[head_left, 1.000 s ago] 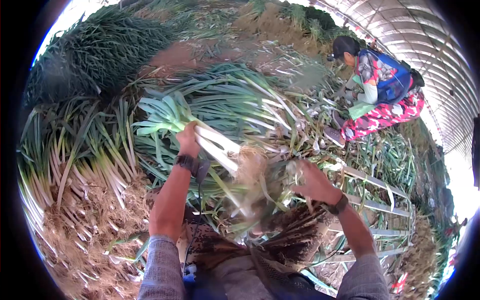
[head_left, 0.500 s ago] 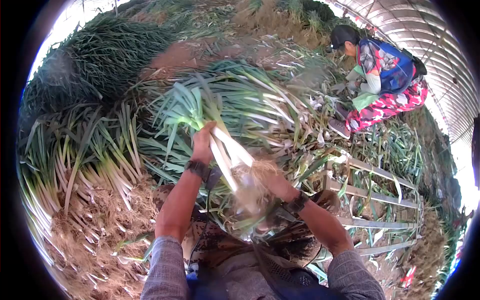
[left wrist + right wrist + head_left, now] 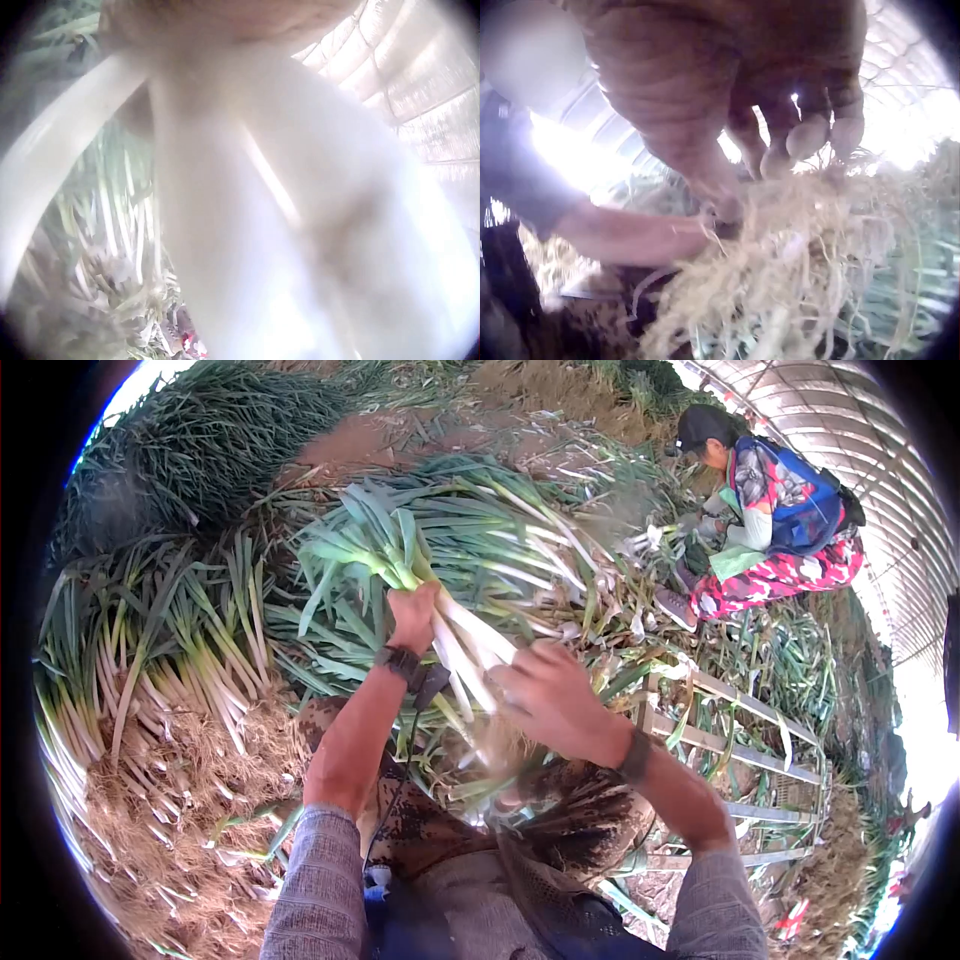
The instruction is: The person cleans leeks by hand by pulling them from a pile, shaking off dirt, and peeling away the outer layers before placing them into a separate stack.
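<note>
My left hand (image 3: pixel 412 615) grips a small bunch of leeks (image 3: pixel 470 640) where the green tops meet the white shafts. Leaves fan out past the fist at upper left, while the shafts slant toward my right hand. Close up, pale leek shafts (image 3: pixel 225 217) fill the left wrist view. My right hand (image 3: pixel 560 695) is at the lower shafts near the root end, its fingers spread and slightly bent. In the right wrist view, tangled roots (image 3: pixel 787 255) hang just below the fingertips (image 3: pixel 810 139). The hand partly hides the roots in the head view.
Rooted leeks (image 3: pixel 180 670) are piled at left, with a dark green heap (image 3: pixel 200 450) behind. More leeks (image 3: pixel 480 530) lie in front of me. A slatted metal frame (image 3: pixel 740 750) stands at right among leaf scraps. Another person (image 3: pixel 780 510) crouches at upper right.
My right hand has come in from the right, passed over the roots, and is now farther up the shafts. My left hand has shifted right with the leeks.
</note>
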A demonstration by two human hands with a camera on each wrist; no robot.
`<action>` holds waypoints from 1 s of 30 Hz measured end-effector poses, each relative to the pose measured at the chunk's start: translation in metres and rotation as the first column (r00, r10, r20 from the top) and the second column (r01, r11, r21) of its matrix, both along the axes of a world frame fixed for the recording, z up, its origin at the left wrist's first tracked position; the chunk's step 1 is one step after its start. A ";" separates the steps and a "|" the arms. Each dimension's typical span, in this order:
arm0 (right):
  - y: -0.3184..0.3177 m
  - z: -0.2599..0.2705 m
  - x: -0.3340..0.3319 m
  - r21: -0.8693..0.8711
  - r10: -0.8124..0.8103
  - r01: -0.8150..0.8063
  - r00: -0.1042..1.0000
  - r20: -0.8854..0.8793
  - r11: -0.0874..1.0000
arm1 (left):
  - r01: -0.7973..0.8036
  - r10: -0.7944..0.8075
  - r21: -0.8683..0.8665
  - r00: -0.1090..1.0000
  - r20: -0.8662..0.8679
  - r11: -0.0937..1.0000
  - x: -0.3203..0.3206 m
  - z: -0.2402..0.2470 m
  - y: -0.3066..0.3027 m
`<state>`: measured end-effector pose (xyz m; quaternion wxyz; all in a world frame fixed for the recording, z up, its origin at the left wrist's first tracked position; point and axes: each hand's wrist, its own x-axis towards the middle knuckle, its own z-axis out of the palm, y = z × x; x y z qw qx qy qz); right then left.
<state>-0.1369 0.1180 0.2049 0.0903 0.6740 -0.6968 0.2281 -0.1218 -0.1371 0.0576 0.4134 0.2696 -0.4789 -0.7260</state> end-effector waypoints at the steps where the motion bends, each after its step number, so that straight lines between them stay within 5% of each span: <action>1: -0.008 -0.011 -0.004 0.116 -0.001 0.013 0.995 -0.102 0.993 | 0.033 -0.035 0.024 0.998 0.053 0.999 -0.005 -0.014 -0.007; 7: -0.030 -0.059 -0.024 0.343 0.080 0.014 0.962 -0.260 0.939 | -0.016 0.016 0.084 1.000 0.003 0.996 -0.003 -0.010 0.003; 9: -0.026 -0.065 -0.026 0.304 0.068 -0.042 0.995 -0.075 0.952 | -0.033 0.037 0.114 0.999 -0.032 0.993 -0.003 -0.015 0.001; 12: -0.016 -0.043 -0.019 0.400 0.027 -0.068 0.994 0.108 0.914 | -0.028 0.024 -0.099 0.999 -0.043 0.995 -0.001 -0.028 0.004; 13: -0.016 -0.039 -0.018 0.207 0.160 -0.170 0.985 0.060 0.964 | 0.067 -0.069 -0.068 0.997 -0.025 0.995 0.000 -0.030 0.004; 14: -0.013 -0.036 -0.014 0.210 0.159 -0.169 0.985 0.063 0.963 | 0.164 -0.164 -0.029 0.986 -0.009 0.986 0.001 -0.033 0.005; 16: -0.003 -0.020 -0.003 0.695 -0.048 -0.223 0.937 0.347 0.683 | 0.169 -0.161 -0.092 0.982 0.095 0.981 0.002 -0.030 0.000; 17: 0.015 -0.019 0.012 0.505 0.182 -0.559 0.769 0.613 0.658 | 0.183 -0.150 -0.150 0.967 0.208 0.972 0.005 -0.031 0.000; 18: 0.039 -0.018 0.030 0.227 0.380 -0.803 0.484 0.788 0.552 | 0.178 -0.147 -0.140 0.968 0.203 0.974 0.003 -0.041 -0.006; 20: 0.073 0.013 0.053 0.542 0.330 -0.773 0.633 0.700 0.330 | -0.018 0.035 -0.481 0.999 0.026 0.876 -0.007 -0.061 -0.028; 22: 0.077 0.017 0.024 0.669 0.155 -0.528 0.831 0.535 0.522 | -0.045 0.087 -0.536 0.995 0.054 0.843 -0.011 -0.071 -0.038; 24: 0.081 0.000 -0.012 0.604 0.076 -0.207 0.969 0.235 0.770 | -0.014 0.011 0.101 1.000 0.026 0.995 -0.011 -0.022 -0.019; 25: 0.080 0.000 -0.019 0.494 0.043 -0.079 0.996 0.084 0.866 | -0.007 0.004 0.098 0.999 0.032 0.995 -0.004 -0.011 -0.015; 27: 0.056 0.016 -0.019 0.646 -0.177 0.003 0.963 0.204 0.763 | 0.055 -0.052 0.165 0.998 -0.020 0.985 0.004 0.004 -0.006; 30: 0.047 -0.042 -0.042 0.490 -0.180 0.012 0.937 0.298 0.872 | 0.068 -0.069 0.168 0.998 0.000 0.983 0.010 0.009 0.001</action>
